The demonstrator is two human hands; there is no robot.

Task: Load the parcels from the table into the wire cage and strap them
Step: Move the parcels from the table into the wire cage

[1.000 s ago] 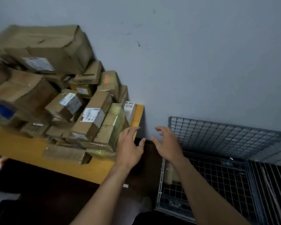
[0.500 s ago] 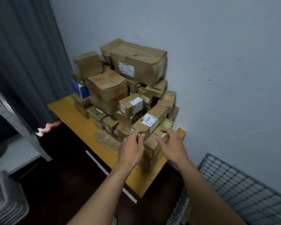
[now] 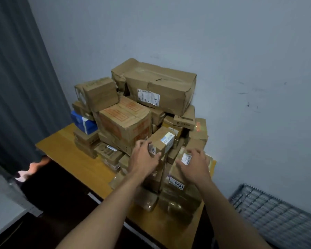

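Head view: your left hand (image 3: 143, 159) grips box (image 3: 160, 141); right hand (image 3: 195, 165) curls round labelled parcel (image 3: 186, 159), tabletop (image 3: 75, 155) right end.

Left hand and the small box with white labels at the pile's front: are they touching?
Touching. The head view shows the left hand gripping the small box, its thumb lying across the box's near-end label.
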